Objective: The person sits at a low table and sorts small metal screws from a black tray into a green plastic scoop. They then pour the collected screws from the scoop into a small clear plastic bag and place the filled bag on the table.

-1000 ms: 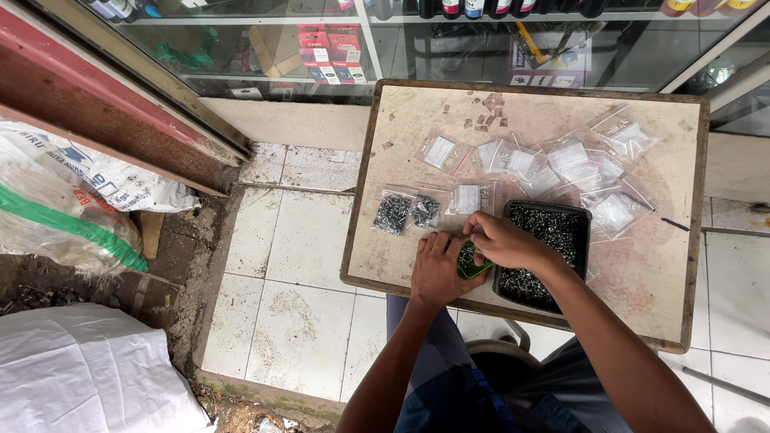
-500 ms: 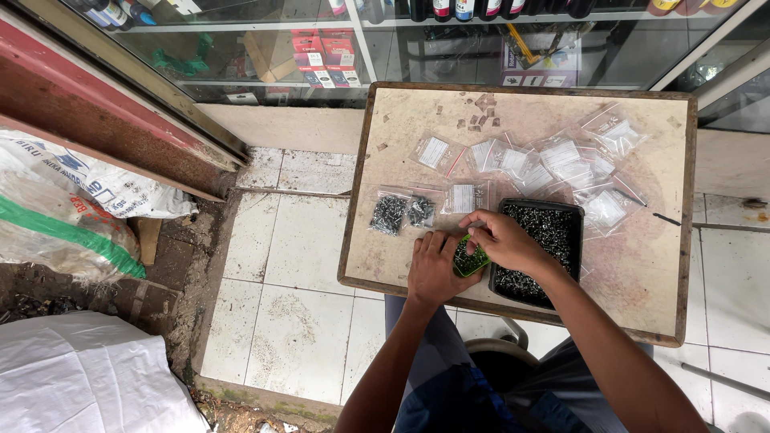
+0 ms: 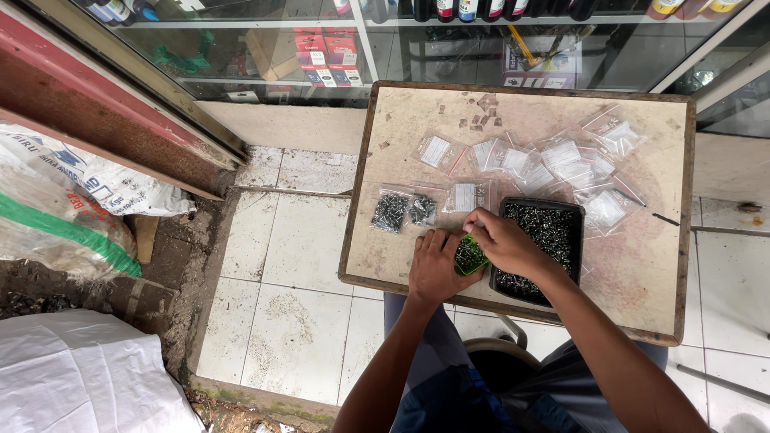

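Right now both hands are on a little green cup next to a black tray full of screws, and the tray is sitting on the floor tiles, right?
Not quite. In the head view the black tray of screws sits on the small wooden table, not on the floor tiles. The rest holds: the left hand and right hand both hold the little green cup beside it.

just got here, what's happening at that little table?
A seated person works at a small worn wooden table. The left hand and right hand meet over a small green cup of dark screws, right beside a black rectangular tray of the same screws. Two small clear bags filled with screws lie to the left. A scatter of empty clear zip bags sits at the far side of the table.
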